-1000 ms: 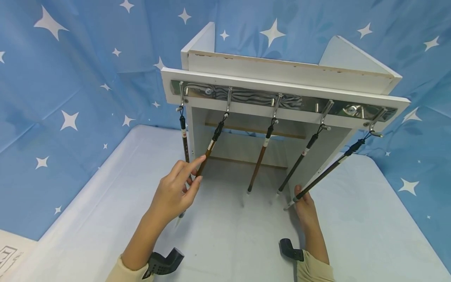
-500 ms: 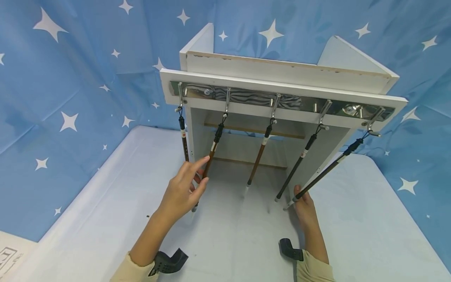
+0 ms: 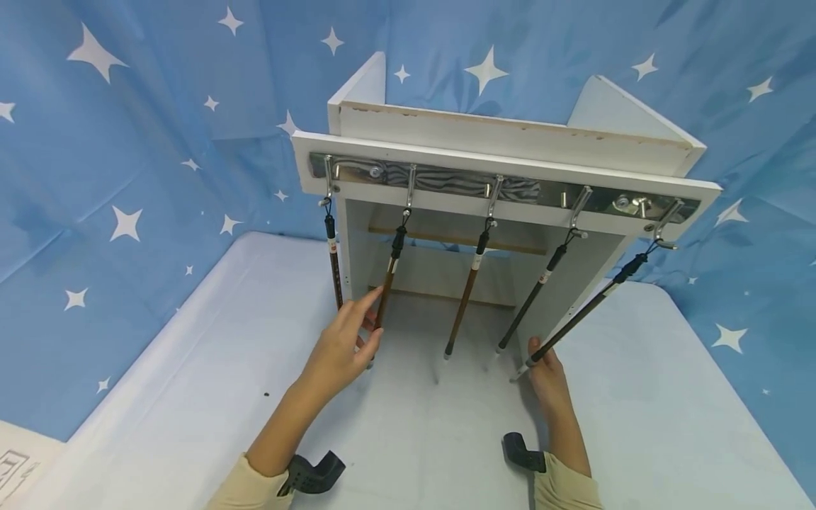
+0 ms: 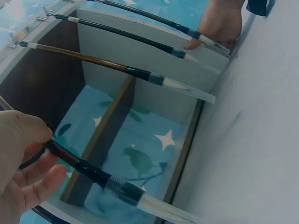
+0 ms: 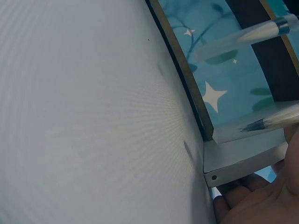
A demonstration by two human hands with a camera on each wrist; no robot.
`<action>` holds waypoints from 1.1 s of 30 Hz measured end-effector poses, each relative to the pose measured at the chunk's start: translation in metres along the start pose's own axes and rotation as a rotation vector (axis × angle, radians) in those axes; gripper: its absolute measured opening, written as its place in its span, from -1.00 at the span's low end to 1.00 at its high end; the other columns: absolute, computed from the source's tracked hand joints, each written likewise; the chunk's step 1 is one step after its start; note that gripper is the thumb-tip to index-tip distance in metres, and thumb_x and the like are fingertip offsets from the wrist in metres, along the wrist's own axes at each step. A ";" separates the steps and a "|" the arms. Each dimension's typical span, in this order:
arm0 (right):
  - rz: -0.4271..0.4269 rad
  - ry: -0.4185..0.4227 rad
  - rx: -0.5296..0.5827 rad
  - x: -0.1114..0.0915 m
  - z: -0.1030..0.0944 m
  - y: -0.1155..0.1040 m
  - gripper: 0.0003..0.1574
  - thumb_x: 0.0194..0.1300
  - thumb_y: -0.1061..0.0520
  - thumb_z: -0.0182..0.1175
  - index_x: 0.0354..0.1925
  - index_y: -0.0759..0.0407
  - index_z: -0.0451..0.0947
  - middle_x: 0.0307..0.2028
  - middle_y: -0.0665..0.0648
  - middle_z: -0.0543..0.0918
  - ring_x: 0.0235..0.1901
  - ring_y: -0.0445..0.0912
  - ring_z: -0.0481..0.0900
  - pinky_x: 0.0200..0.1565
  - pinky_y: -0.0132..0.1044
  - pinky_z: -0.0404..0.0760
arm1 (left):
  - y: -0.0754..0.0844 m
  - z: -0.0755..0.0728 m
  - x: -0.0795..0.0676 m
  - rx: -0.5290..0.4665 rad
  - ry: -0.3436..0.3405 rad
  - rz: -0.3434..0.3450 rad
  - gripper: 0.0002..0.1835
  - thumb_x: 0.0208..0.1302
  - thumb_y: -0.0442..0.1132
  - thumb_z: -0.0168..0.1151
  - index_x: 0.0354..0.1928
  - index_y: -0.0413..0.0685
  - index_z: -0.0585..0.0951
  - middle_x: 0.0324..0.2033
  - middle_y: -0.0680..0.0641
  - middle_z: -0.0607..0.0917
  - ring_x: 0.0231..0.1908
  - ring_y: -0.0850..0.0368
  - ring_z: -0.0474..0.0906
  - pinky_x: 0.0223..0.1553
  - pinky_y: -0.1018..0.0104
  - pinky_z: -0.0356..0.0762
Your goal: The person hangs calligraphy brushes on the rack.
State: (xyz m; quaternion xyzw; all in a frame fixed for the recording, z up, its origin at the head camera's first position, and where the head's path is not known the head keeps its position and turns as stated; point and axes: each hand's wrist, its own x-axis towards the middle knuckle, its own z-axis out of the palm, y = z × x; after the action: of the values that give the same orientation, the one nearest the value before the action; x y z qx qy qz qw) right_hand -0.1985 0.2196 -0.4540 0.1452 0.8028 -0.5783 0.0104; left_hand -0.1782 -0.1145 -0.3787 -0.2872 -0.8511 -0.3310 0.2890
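Observation:
Several calligraphy brushes with clear tip caps hang by cord loops from metal hooks on a white shelf unit (image 3: 446, 124). My left hand (image 3: 341, 347) pinches the handle of the second brush from the left (image 3: 387, 280), thumb against fingers in the left wrist view. Partly behind that hand hangs the leftmost brush (image 3: 334, 262). My right hand (image 3: 550, 382) grips the lower front edge of the unit's right side panel (image 5: 247, 163), thumb on the inner face and fingers outside. The rightmost brush (image 3: 589, 306) slants across this hand, its capped tip (image 5: 261, 123) beside the thumb.
The hook rail (image 3: 446, 177) spans the front of the unit. Two more brushes, a brown one (image 3: 468, 290) and a dark one (image 3: 532, 301), hang in the middle. A white cloth (image 3: 433, 439) lies beneath, and a blue star-patterned curtain (image 3: 159, 106) hangs behind.
My left hand has moved slightly right with the second brush, which hangs steeper. The leftmost brush's tip has swung right, and the middle brushes sway a little. My right hand keeps its place.

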 end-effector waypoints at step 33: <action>-0.172 0.045 -0.359 0.003 -0.015 -0.003 -0.46 0.44 0.08 -0.24 0.34 0.14 0.15 0.23 0.28 0.36 0.26 0.21 0.25 0.22 0.15 0.31 | -0.016 0.009 -0.018 0.033 -0.167 -0.109 -0.28 0.14 -0.27 0.23 0.34 -0.02 0.17 -0.04 -0.11 0.52 -0.08 0.07 0.55 -0.22 0.27 0.66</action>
State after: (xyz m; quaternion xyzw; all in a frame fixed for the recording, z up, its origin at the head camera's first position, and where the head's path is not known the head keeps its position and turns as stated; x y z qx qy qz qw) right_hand -0.1999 0.2330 -0.4467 0.0847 0.9026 -0.4210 -0.0313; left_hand -0.1801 -0.1233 -0.4026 -0.2621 -0.8921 -0.3070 0.2031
